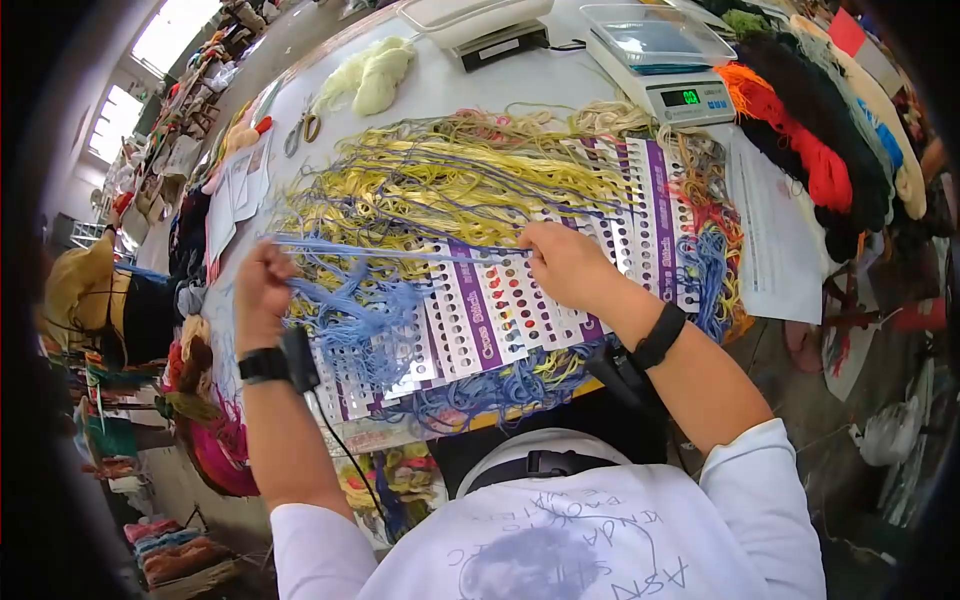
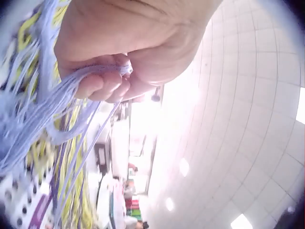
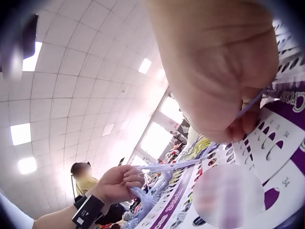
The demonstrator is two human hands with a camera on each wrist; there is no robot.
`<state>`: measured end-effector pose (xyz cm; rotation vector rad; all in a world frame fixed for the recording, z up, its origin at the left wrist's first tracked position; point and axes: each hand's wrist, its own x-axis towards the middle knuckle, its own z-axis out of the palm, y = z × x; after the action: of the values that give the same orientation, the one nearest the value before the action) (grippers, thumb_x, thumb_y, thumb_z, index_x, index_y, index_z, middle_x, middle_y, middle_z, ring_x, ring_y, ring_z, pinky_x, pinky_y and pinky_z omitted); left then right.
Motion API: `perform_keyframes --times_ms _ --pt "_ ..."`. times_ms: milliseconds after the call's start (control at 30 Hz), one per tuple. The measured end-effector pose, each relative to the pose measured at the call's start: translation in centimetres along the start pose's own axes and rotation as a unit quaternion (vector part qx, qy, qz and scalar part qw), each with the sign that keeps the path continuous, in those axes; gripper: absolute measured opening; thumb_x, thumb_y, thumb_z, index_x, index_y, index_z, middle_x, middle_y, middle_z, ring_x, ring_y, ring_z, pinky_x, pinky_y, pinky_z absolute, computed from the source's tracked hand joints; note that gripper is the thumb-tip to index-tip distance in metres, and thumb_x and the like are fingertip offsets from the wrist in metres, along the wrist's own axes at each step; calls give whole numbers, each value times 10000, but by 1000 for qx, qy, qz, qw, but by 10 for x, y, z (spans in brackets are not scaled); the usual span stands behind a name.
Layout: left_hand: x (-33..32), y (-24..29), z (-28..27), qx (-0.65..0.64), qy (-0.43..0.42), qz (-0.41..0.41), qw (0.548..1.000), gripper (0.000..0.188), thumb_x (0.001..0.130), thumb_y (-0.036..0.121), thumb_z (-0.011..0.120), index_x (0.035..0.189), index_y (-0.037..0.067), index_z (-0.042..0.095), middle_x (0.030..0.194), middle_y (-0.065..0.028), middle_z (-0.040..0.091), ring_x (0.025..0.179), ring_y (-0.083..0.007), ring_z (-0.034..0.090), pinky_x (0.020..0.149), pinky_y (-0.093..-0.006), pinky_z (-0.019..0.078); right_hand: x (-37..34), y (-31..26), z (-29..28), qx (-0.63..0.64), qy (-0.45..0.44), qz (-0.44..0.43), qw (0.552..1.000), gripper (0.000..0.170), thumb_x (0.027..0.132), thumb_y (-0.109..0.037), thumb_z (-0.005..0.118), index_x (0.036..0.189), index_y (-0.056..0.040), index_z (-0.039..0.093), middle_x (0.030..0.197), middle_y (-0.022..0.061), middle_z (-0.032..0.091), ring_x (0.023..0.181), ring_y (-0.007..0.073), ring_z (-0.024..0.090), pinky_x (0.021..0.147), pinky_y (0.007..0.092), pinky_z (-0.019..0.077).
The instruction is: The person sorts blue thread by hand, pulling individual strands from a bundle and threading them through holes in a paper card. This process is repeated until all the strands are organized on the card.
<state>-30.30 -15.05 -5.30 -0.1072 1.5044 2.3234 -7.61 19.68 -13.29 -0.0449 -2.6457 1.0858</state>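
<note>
My left hand grips a bundle of light blue embroidery thread, with fingers curled round it. Several strands stretch across to my right hand, which pinches them over the punched thread cards. These white and purple cards carry rows of holes and the words "Cross Stitch". Below the taut strands, a loose blue tangle hangs from the left hand over the cards. Yellow and dark purple threads lie spread just beyond both hands. In the right wrist view, the strands run between the two hands.
A digital scale with a clear tray stands at the back right, beside orange and red yarn. A second scale is at the back. Scissors and pale yellow yarn lie at the back left. Paper sheets lie right.
</note>
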Motion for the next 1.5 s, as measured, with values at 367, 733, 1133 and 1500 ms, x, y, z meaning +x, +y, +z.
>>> perform_keyframes --times_ms 367,733,1133,1500 --pt "-101 -58 128 -15 -208 -86 974 325 940 195 445 1171 -21 517 1216 -169 544 1111 -249 550 892 -336 479 7 -67 -19 236 5 97 967 154 804 -138 620 889 -10 635 758 85 626 644 157 606 589 308 479" --pt "-142 -80 164 -39 -300 -183 935 526 971 319 333 1342 -54 359 1275 -139 499 1110 -208 533 910 -368 443 -6 -121 -27 541 -51 171 822 143 809 -83 626 868 46 639 784 73 633 648 101 599 547 234 499" --pt "-42 -24 12 -317 -95 -111 937 281 925 85 441 655 108 366 557 22 299 483 -86 305 496 -238 326 -54 -8 -151 710 28 169 683 126 914 -143 529 813 -69 539 698 -35 430 623 65 453 668 285 457" --pt "16 89 -132 -289 28 94 952 283 903 90 407 626 108 352 535 37 241 424 -81 196 414 -236 196 -250 211 -499 420 531 151 720 267 940 -82 454 1194 -32 519 603 -48 296 478 50 293 427 192 248"
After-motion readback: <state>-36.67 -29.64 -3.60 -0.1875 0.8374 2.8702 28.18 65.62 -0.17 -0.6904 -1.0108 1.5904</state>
